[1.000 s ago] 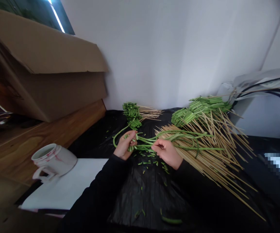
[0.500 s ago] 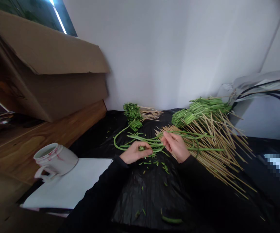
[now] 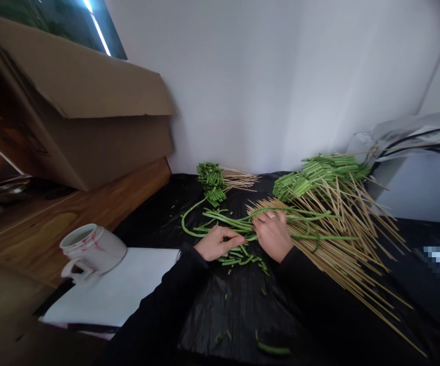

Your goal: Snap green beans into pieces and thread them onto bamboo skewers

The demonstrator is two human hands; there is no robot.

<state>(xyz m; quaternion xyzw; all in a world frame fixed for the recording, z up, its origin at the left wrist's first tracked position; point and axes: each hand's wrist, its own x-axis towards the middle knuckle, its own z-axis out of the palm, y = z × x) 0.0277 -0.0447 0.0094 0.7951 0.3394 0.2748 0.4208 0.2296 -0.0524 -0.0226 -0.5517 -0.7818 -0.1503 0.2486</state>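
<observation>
Apparent sorting of long green stems [image 3: 233, 221], lying across the black-covered tabletop [image 3: 238, 312]. The left hand [image 3: 216, 243] has thumb and fingers nearly together beside cut pieces [image 3: 238, 257]; the right hand [image 3: 273, 235] curls its fingers among the stems; any pinch cannot be told. Freeing one would call for a clear grip, since bare sticks [image 3: 334, 267] underlie the right ends. Behind: skewered green segments [image 3: 323, 175]; left: a mug [image 3: 103, 250].

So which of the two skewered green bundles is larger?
The right bundle, beside the bare skewers; it spreads clearly wider than the left bundle.
</observation>
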